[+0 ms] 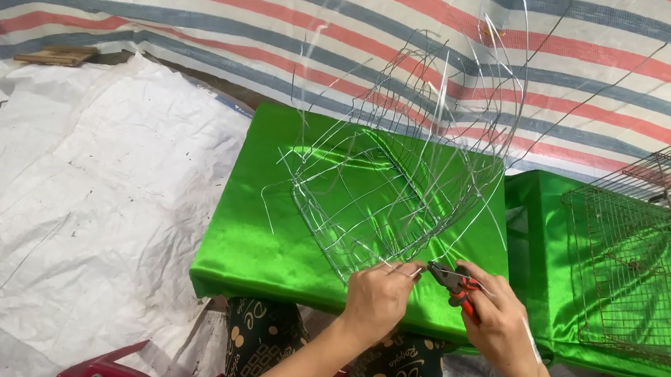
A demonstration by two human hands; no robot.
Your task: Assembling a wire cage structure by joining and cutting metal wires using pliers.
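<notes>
A half-built wire frame [382, 184] of thin silvery wires stands on a table covered in shiny green cloth [255, 238]; long loose wire ends curve up from it. My left hand [379, 296] pinches the wires at the frame's near edge. My right hand [498, 319] holds red-handled pliers [454, 281], whose jaws point left at the same wire joint, next to my left fingers.
A rusty wire grid cage [633, 269] rests on a second green-covered table at the right. A striped tarp [360, 42] hangs behind, white sheeting [79, 196] covers the floor at left, and a red plastic stool [99, 368] sits by my patterned trousers.
</notes>
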